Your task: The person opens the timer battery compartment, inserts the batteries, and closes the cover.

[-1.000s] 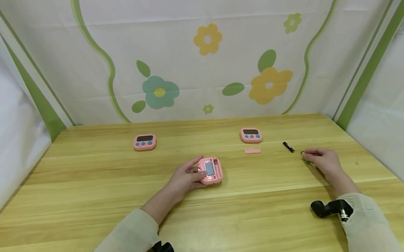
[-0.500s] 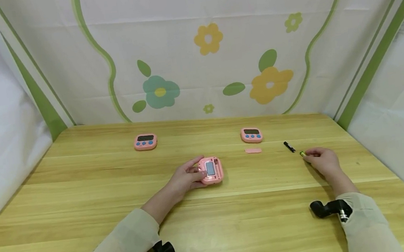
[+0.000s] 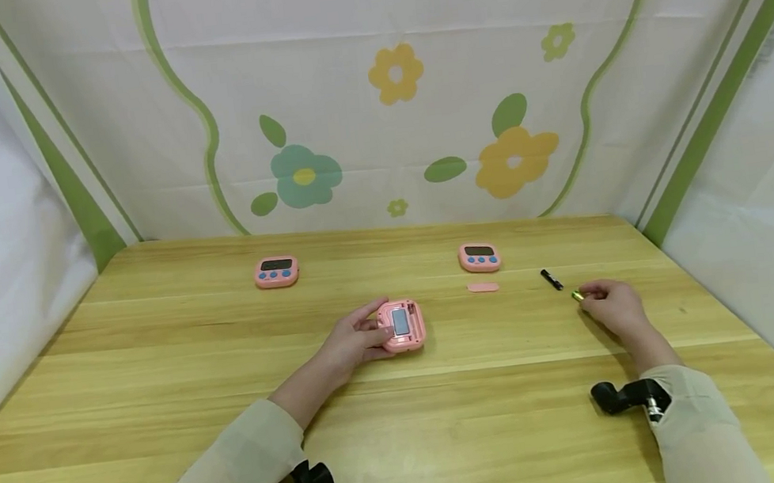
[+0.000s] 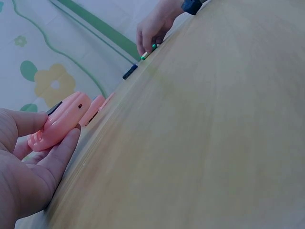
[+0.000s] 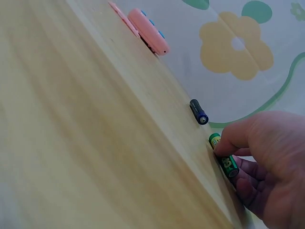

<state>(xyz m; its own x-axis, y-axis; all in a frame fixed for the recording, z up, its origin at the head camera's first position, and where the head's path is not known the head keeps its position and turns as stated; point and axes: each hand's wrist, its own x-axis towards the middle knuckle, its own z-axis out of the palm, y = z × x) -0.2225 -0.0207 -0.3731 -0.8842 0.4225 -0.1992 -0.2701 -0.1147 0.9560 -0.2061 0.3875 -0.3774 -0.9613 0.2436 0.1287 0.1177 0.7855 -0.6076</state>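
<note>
My left hand point(image 3: 353, 341) grips a pink digital timer point(image 3: 407, 325) by its left side, thumb over its back. The back faces up, and its long battery slot shows uncovered and without a battery. Over at the right, my right hand point(image 3: 615, 305) pinches a green battery point(image 5: 224, 155) between thumb and fingers, close over the table. Just beyond it lies a black battery point(image 3: 552, 279), its end facing the green one in the right wrist view. A flat pink battery cover point(image 3: 483, 288) rests on the table between the held timer and the black battery.
Two more pink timers stand face up toward the back: the left timer point(image 3: 277, 272) and the right timer point(image 3: 480, 258), each with blue buttons. Behind the wooden table point(image 3: 453, 441) hangs a flowered white cloth point(image 3: 337, 56), with white cloth on both sides too.
The green battery has turned in my right fingers, so its brighter end now shows past the fingertips. My left hand and the timer stay in place.
</note>
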